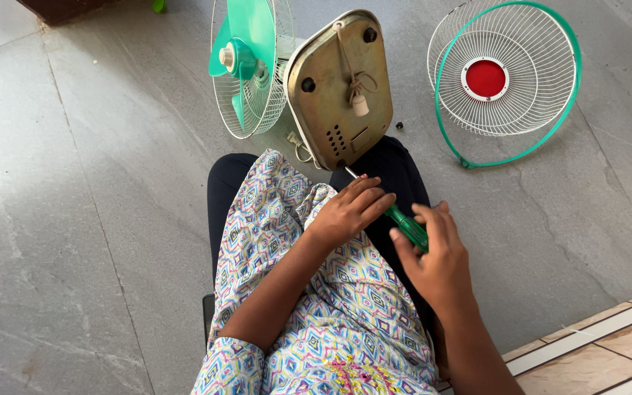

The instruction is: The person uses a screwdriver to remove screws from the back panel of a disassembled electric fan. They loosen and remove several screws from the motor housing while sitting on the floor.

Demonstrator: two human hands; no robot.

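A table fan lies tipped over against my knees, the underside of its beige base (339, 88) facing up with a cord knotted across it. The green blade and rear grille (246, 62) stand behind it to the left. My right hand (437, 256) is wrapped around the green handle of a screwdriver (406, 225). Its metal tip points at the lower edge of the base. My left hand (349, 208) rests its fingers on the screwdriver shaft just below the base.
The detached front grille (502, 77), white wire with a green rim and red centre cap, lies flat on the grey stone floor (89, 219) at the right. A small dark screw (399, 126) lies beside it. Tan tiles (608, 344) begin at the lower right.
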